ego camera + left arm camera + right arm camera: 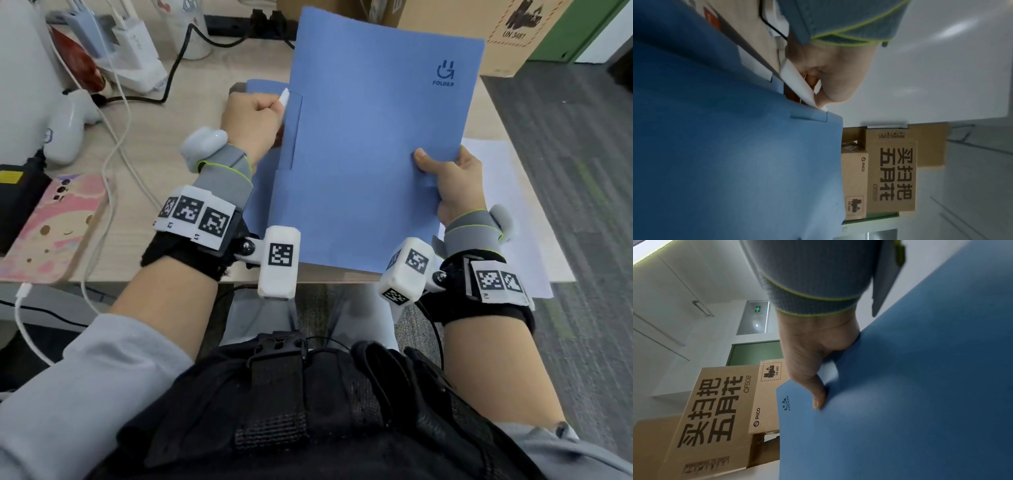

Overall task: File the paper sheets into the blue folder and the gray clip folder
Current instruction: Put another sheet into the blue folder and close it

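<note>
The blue folder (373, 144) is held tilted up above the desk, its printed cover facing me. My right hand (448, 185) grips its right edge, thumb on the cover (818, 395), fingers hidden behind. My left hand (253, 120) is curled at the folder's left edge and pinches white paper (285, 96) that goes in behind the cover. In the left wrist view the white sheet (797, 84) slides between the blue flaps (735, 146) under my fingertips. Another white sheet (513, 212) lies on the desk under my right hand. The gray clip folder is not in view.
A pink phone (51, 226) on a charging cable lies at the desk's left front. White chargers and cables (133, 58) crowd the back left. Cardboard boxes (513, 27) stand behind the desk. The desk's front edge (325, 279) runs just under the folder.
</note>
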Available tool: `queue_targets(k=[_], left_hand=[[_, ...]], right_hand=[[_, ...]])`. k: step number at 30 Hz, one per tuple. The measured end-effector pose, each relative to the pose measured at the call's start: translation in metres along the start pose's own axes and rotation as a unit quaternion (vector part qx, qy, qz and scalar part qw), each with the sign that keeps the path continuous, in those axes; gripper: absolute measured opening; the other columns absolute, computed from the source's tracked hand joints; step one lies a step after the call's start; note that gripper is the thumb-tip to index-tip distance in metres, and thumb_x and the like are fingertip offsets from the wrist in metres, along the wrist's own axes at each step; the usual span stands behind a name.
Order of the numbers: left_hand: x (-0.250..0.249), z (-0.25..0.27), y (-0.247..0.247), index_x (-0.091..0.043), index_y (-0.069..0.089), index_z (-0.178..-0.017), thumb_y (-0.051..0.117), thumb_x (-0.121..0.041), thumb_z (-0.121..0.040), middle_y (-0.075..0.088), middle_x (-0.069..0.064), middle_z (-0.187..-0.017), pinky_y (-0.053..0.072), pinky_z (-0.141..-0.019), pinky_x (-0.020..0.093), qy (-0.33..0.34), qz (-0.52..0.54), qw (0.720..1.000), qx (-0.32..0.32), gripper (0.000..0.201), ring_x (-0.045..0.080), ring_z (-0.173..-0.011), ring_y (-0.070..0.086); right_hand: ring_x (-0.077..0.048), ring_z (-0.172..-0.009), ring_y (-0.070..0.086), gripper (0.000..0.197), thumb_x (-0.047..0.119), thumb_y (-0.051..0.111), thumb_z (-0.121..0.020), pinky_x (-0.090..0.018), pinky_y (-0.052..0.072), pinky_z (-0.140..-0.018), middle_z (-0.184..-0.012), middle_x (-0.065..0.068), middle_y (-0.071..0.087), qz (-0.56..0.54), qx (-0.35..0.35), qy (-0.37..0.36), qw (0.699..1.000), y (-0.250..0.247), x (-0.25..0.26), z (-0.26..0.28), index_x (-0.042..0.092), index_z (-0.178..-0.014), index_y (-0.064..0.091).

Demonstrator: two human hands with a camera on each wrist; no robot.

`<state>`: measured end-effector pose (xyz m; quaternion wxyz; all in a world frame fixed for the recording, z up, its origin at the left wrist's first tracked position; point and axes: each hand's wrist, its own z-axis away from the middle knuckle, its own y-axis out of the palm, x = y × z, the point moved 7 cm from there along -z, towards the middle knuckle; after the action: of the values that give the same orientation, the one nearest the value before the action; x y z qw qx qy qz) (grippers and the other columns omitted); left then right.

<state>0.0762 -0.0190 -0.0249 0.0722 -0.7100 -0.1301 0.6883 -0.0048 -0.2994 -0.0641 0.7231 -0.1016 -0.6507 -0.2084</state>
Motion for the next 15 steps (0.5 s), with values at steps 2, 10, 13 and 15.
queue_targets(k=[2,10,13,15], left_hand=[[-0.002,0.001,0.002,-0.01,0.048,-0.064,0.043,-0.003,-0.091,0.034,0.002,-0.066,0.038,-0.047,0.01,0.003,0.012,1.0,0.016,0.028,0.009,-0.057,0.033],[-0.008,-0.015,-0.029,-0.028,0.064,-0.062,0.057,-0.019,-0.083,0.059,-0.017,-0.043,0.038,-0.049,0.018,0.014,-0.079,0.997,-0.003,0.024,0.003,-0.052,0.058],[-0.008,-0.019,-0.037,-0.02,0.065,-0.064,0.056,-0.019,-0.082,0.055,-0.019,-0.036,0.04,-0.058,0.019,0.012,-0.102,0.995,0.006,0.02,-0.002,-0.038,0.052],[-0.011,-0.017,-0.038,-0.019,0.06,-0.059,0.055,-0.018,-0.084,0.053,-0.017,-0.033,0.037,-0.052,0.016,0.005,-0.122,0.992,0.015,0.025,-0.002,-0.036,0.048]], right_hand=[[-0.013,-0.081,0.07,0.022,-0.001,0.068,-0.081,-0.023,0.055,-0.071,-0.098,0.0,0.071,-0.006,0.006,0.001,1.0,0.003,-0.001,0.001,0.013,-0.098,0.064],[-0.013,-0.075,0.071,0.024,-0.002,0.071,-0.077,-0.025,0.056,-0.069,-0.089,0.003,0.073,0.027,-0.008,-0.019,0.999,-0.001,0.008,-0.006,0.008,-0.098,0.065],[-0.009,-0.071,0.071,0.021,-0.002,0.072,-0.077,-0.024,0.056,-0.066,-0.079,0.011,0.074,0.045,-0.001,-0.026,0.999,0.0,0.011,-0.006,0.013,-0.089,0.066],[-0.007,-0.069,0.07,0.021,-0.002,0.072,-0.077,-0.023,0.056,-0.064,-0.078,0.013,0.073,0.057,0.003,-0.028,0.998,0.002,0.011,-0.005,0.016,-0.086,0.065]])
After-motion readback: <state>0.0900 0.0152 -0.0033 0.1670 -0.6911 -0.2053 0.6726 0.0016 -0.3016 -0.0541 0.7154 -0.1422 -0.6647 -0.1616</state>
